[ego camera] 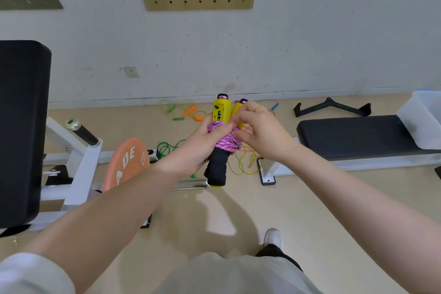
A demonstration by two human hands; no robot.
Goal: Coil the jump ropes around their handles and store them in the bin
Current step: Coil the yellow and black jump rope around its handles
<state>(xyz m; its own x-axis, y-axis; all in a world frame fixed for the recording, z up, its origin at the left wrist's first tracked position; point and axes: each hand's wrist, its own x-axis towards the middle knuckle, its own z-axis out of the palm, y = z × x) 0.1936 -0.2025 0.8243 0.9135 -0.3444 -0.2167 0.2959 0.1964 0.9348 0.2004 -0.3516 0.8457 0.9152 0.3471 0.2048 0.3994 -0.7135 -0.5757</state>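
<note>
Against a scuffed white gym wall, the left hand [202, 148] grips paired yellow-and-black handles [220, 141] above the floor; the right hand [257, 131] pinches pink braided rope [224, 137], best tucked tight before binning.

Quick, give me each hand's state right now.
Left hand: grips the yellow handles over the pink rope coil.
Right hand: pinches the pink rope.

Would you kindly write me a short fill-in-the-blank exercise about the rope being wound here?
1. The rope wound around the yellow handles is ____ in colour.
2. The ring is on the ____ hand.
3. The clear bin sits on the black ____.
4. The orange weight plate lies to the person's ____.

Missing words: pink; right; bench; left
</note>
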